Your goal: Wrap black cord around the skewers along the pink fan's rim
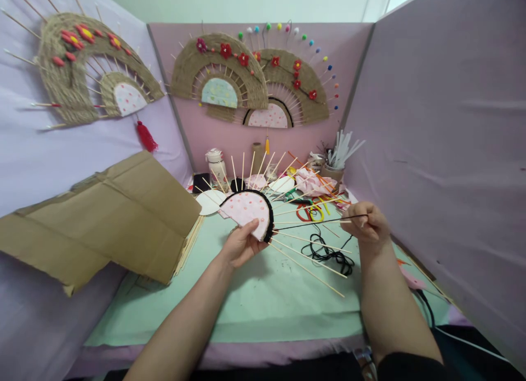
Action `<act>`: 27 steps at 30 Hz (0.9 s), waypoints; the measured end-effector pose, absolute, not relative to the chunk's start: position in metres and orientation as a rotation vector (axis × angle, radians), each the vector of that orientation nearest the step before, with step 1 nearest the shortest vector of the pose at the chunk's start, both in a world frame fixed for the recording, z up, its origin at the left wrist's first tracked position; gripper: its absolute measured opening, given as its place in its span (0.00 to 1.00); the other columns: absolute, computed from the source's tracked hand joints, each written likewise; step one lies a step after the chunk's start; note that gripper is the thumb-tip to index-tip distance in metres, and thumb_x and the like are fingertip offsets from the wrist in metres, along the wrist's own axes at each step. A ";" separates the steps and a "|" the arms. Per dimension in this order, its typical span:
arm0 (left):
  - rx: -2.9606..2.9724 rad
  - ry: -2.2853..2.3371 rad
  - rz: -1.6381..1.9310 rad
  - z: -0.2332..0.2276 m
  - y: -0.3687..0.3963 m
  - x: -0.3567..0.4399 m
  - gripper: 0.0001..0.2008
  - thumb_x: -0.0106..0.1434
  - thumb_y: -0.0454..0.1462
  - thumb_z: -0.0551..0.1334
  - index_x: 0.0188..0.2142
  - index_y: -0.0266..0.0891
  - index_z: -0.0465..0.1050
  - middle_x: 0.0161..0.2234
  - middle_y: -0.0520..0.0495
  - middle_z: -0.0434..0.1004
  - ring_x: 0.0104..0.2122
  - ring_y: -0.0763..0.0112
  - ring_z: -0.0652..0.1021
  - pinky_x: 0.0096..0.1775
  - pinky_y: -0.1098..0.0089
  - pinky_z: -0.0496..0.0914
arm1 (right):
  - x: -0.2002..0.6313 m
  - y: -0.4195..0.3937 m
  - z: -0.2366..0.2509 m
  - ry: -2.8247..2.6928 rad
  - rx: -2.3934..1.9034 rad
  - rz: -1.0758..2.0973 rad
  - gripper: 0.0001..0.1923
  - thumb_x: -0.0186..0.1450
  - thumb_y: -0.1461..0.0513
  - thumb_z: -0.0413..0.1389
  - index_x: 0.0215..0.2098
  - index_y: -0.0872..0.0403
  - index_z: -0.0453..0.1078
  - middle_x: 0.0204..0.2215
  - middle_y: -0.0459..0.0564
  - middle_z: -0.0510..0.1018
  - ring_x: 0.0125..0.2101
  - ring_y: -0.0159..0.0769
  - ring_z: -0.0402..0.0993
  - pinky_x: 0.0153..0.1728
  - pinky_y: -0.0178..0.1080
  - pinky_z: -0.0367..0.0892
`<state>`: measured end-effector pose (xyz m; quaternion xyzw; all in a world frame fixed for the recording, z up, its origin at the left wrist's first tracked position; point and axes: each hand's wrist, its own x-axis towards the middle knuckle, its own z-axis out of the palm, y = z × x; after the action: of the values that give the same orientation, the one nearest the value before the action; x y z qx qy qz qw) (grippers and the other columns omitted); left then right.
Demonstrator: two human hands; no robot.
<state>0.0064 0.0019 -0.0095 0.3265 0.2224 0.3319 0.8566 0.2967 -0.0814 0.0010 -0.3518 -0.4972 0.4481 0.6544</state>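
Note:
My left hand (245, 243) grips the lower edge of a half-round pink dotted fan (246, 208), thumb on its front and fingers behind. Thin wooden sticks (306, 238) fan out from its curved rim, which carries a band of black yarn (269, 211). To the right, my right hand (367, 222) is closed in a pinch on a strand of black yarn (312, 225). That strand runs taut back to the fan's rim among the sticks. Below it, a loose tangle of the same yarn (329, 252) lies on the green tablecloth (263, 310).
Behind the fan are scissors (310, 211), crumpled pink cloth (312, 181), a white bottle (216, 164) and a pot of white strips (335, 167). Cardboard (102, 216) leans at the left over a bundle of sticks (189, 244). Finished woven fans (219, 68) hang on the partitions. A pink corded tool (411, 279) lies at right.

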 end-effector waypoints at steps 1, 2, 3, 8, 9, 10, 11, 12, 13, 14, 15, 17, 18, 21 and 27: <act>0.689 0.465 0.693 -0.010 0.002 0.006 0.12 0.59 0.35 0.59 0.42 0.32 0.68 0.34 0.40 0.78 0.33 0.65 0.78 0.33 0.70 0.72 | 0.295 -0.082 0.003 -1.075 -0.826 0.990 0.20 0.43 0.48 0.61 0.13 0.51 0.59 0.00 0.35 0.46 0.04 0.21 0.40 0.08 0.28 0.43; 0.692 0.458 0.687 -0.010 0.002 0.006 0.12 0.58 0.35 0.59 0.42 0.32 0.68 0.34 0.40 0.78 0.34 0.65 0.78 0.33 0.70 0.72 | 0.294 -0.081 0.005 -1.034 -0.845 0.980 0.18 0.46 0.49 0.60 0.15 0.51 0.60 0.00 0.34 0.46 0.04 0.21 0.39 0.08 0.28 0.44; 0.695 0.449 0.680 -0.011 0.002 0.006 0.12 0.58 0.35 0.59 0.42 0.32 0.68 0.34 0.40 0.78 0.34 0.65 0.78 0.34 0.70 0.72 | 0.292 -0.080 0.008 -1.009 -0.854 0.993 0.15 0.48 0.51 0.59 0.17 0.51 0.61 0.01 0.34 0.46 0.05 0.21 0.39 0.09 0.28 0.45; 0.711 0.411 0.657 -0.013 0.003 0.005 0.12 0.58 0.36 0.59 0.41 0.32 0.69 0.35 0.39 0.78 0.34 0.65 0.78 0.33 0.70 0.72 | 0.286 -0.062 0.014 -0.856 -0.783 1.234 0.06 0.55 0.60 0.56 0.24 0.52 0.65 0.07 0.35 0.55 0.07 0.20 0.44 0.07 0.25 0.48; 0.718 0.411 0.652 -0.013 0.002 0.005 0.12 0.58 0.36 0.59 0.41 0.32 0.69 0.35 0.39 0.78 0.34 0.64 0.78 0.33 0.70 0.71 | 0.285 -0.058 0.014 -0.797 -0.751 1.279 0.05 0.55 0.61 0.57 0.25 0.53 0.65 0.09 0.35 0.59 0.07 0.20 0.48 0.07 0.24 0.50; 0.723 0.413 0.645 -0.013 0.001 0.006 0.12 0.58 0.36 0.60 0.41 0.32 0.69 0.35 0.39 0.78 0.34 0.64 0.79 0.32 0.70 0.71 | 0.283 -0.053 0.012 -0.733 -0.719 1.316 0.05 0.55 0.62 0.57 0.25 0.53 0.65 0.11 0.37 0.64 0.09 0.19 0.54 0.08 0.23 0.53; 0.726 0.415 0.637 -0.013 0.000 0.006 0.12 0.57 0.36 0.60 0.41 0.32 0.69 0.35 0.39 0.78 0.34 0.63 0.79 0.32 0.70 0.71 | 0.282 -0.048 0.010 -0.669 -0.693 1.351 0.04 0.55 0.63 0.57 0.25 0.53 0.65 0.15 0.38 0.68 0.12 0.20 0.61 0.10 0.22 0.58; 0.727 0.416 0.625 -0.013 -0.001 0.006 0.12 0.57 0.36 0.60 0.41 0.32 0.69 0.35 0.39 0.78 0.34 0.63 0.79 0.33 0.69 0.71 | 0.280 -0.044 0.008 -0.612 -0.675 1.383 0.04 0.55 0.64 0.57 0.26 0.54 0.65 0.19 0.40 0.72 0.16 0.21 0.67 0.13 0.21 0.62; 0.725 0.414 0.614 -0.012 -0.002 0.006 0.12 0.57 0.36 0.61 0.41 0.32 0.69 0.34 0.39 0.78 0.34 0.62 0.79 0.34 0.68 0.71 | 0.278 -0.041 0.005 -0.567 -0.664 1.404 0.03 0.55 0.65 0.57 0.26 0.54 0.66 0.22 0.41 0.75 0.20 0.22 0.71 0.16 0.21 0.66; 0.722 0.410 0.605 -0.012 -0.003 0.007 0.12 0.57 0.35 0.61 0.41 0.33 0.69 0.35 0.39 0.78 0.35 0.61 0.79 0.36 0.67 0.71 | 0.276 -0.038 0.002 -0.539 -0.657 1.419 0.02 0.56 0.65 0.57 0.27 0.54 0.67 0.25 0.43 0.77 0.25 0.24 0.74 0.19 0.22 0.69; 0.719 0.403 0.598 -0.011 -0.005 0.007 0.12 0.57 0.35 0.61 0.41 0.33 0.69 0.35 0.39 0.78 0.35 0.61 0.78 0.37 0.66 0.71 | 0.274 -0.035 -0.001 -0.530 -0.651 1.425 0.02 0.56 0.65 0.57 0.29 0.54 0.68 0.27 0.44 0.78 0.28 0.26 0.76 0.22 0.23 0.71; 0.725 0.383 0.578 -0.011 -0.007 0.007 0.12 0.57 0.34 0.60 0.42 0.32 0.69 0.36 0.38 0.78 0.37 0.59 0.78 0.39 0.63 0.71 | 0.269 -0.031 -0.005 -0.551 -0.637 1.417 0.03 0.57 0.66 0.56 0.31 0.54 0.69 0.31 0.45 0.79 0.33 0.27 0.76 0.25 0.24 0.73; 0.733 0.369 0.564 -0.011 -0.007 0.008 0.12 0.57 0.33 0.60 0.42 0.32 0.69 0.37 0.37 0.77 0.38 0.57 0.78 0.39 0.62 0.71 | 0.267 -0.030 -0.007 -0.564 -0.626 1.407 0.04 0.57 0.66 0.56 0.31 0.53 0.69 0.32 0.45 0.79 0.34 0.28 0.76 0.26 0.24 0.73; 0.756 0.336 0.522 -0.012 -0.009 0.009 0.13 0.57 0.33 0.59 0.43 0.29 0.69 0.40 0.33 0.76 0.39 0.55 0.77 0.39 0.61 0.71 | 0.256 -0.028 -0.007 -0.557 -0.583 1.372 0.03 0.58 0.66 0.56 0.30 0.53 0.70 0.33 0.45 0.79 0.36 0.29 0.76 0.29 0.26 0.74; 0.773 0.319 0.451 -0.014 -0.012 0.011 0.14 0.58 0.33 0.57 0.44 0.28 0.69 0.41 0.31 0.75 0.39 0.55 0.77 0.38 0.63 0.71 | 0.239 -0.030 -0.002 -0.490 -0.538 1.414 0.03 0.58 0.66 0.55 0.30 0.54 0.71 0.31 0.46 0.80 0.36 0.30 0.77 0.29 0.25 0.74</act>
<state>0.0110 -0.0118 -0.0137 0.3722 0.1535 0.2172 0.8892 0.2393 -0.0298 -0.0023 -0.2416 -0.2201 0.6349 0.7001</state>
